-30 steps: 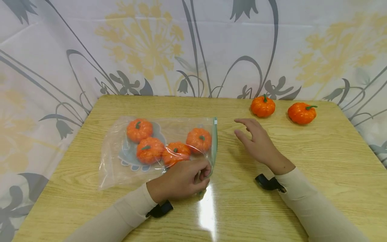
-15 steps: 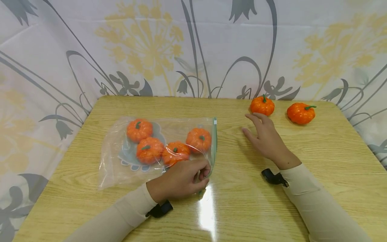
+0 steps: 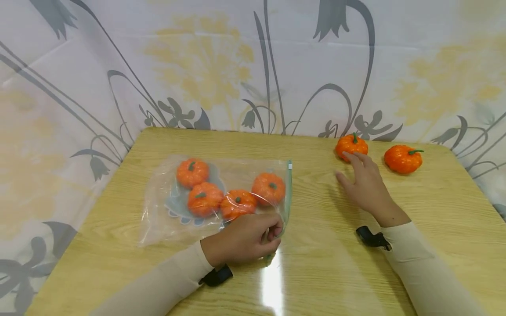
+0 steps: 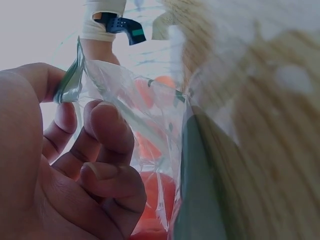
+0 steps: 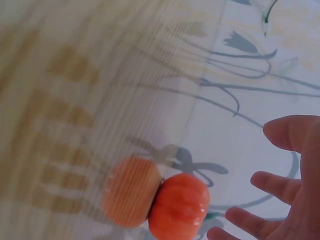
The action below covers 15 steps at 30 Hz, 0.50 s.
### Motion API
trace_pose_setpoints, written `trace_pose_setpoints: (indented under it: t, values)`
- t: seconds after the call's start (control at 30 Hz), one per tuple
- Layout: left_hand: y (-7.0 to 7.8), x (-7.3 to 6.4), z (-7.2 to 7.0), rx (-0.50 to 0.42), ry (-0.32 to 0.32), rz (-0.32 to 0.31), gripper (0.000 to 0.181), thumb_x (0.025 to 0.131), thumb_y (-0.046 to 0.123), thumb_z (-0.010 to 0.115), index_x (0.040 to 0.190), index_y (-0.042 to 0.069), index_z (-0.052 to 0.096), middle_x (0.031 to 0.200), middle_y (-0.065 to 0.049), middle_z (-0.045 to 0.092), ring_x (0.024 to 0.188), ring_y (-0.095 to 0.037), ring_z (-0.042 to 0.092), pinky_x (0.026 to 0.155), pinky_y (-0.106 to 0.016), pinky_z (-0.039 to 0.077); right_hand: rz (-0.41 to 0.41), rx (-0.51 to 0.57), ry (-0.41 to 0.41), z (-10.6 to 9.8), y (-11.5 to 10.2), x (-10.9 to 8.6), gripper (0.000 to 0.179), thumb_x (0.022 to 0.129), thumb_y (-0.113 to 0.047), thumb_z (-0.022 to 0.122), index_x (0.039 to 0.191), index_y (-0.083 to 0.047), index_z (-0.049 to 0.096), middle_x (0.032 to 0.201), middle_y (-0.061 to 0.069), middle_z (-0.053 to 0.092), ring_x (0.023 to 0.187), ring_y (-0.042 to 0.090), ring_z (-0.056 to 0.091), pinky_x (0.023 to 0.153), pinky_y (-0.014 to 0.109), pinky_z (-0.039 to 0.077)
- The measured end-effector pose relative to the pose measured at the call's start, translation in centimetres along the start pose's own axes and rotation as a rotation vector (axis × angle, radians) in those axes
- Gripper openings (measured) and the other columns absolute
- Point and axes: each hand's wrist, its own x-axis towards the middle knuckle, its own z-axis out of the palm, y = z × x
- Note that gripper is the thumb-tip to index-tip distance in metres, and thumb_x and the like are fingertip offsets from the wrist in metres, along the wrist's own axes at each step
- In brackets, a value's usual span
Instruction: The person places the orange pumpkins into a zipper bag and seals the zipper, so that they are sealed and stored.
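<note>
A clear zip-lock bag (image 3: pixel 158 224) with a green zip edge lies flat on the table, several small orange pumpkins (image 3: pixel 205 199) inside it. My left hand (image 3: pixel 247 237) pinches the near corner of the bag's mouth; in the left wrist view the green zip strip (image 4: pixel 72 82) is caught between its fingers, and the mouth gapes. Toward the back right, my right hand (image 3: pixel 367 186) reaches with spread fingers. Its fingertips overlap a loose pumpkin (image 3: pixel 349 145) in the head view, but the right wrist view shows a gap between fingers (image 5: pixel 247 222) and pumpkin (image 5: pixel 179 207).
Another loose pumpkin (image 3: pixel 402 159) with a green stem lies right of the first, near the back edge of the wooden table (image 3: pixel 316 272). Behind the table hangs a floral curtain (image 3: pixel 221 66). Black straps with small cameras sit on both wrists.
My right hand has moved right and away from me, closer to the loose pumpkin. The left hand keeps its grip on the bag. The head view has shifted slightly.
</note>
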Motion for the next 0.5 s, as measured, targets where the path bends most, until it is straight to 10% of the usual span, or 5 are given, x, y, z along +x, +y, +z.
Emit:
trace_pose_setpoints:
  t: [0.5]
  values:
    - [0.0,0.1,0.0,-0.006,-0.023,-0.021,0.014,0.093,0.020,0.065,0.092,0.020,0.051,0.082,0.012,0.052,0.061,0.003,0.040,0.060,-0.012,0.038,0.060,-0.183,-0.094,-1.2,2.5,2.8,0.065,0.098,-0.028,0.053,0.152,-0.002,0.028,0.154,0.040,0.017,0.135,0.067,0.021,0.100,0.081,0.025]
